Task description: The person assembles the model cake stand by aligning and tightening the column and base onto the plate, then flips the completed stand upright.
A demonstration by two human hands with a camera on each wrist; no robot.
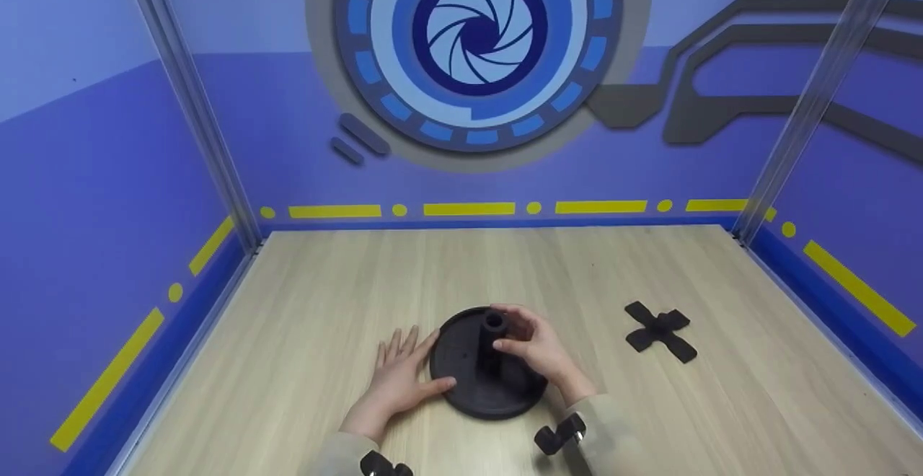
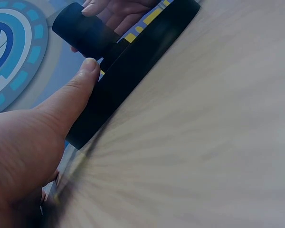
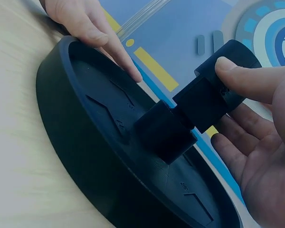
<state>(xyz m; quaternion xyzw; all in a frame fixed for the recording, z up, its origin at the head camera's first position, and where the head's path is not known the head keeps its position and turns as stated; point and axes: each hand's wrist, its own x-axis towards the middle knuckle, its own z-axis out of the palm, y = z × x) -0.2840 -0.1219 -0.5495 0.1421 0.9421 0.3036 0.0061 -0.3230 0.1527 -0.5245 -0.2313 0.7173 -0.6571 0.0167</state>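
The black plastic-looking cylindrical post is pinched by the right hand at the short tubular socket of the black round rimmed base. On the pale wood-grain table, the base is braced by the unclenched left hand. Coaxial alignment is advised.

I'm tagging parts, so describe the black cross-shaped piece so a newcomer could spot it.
In the head view, start at the wooden tabletop and find the round black base. Go right, past the right hand, to a small black piece lying apart. Unlike the base and the cylinder, it spreads four arms in a cross, and no hand touches it.
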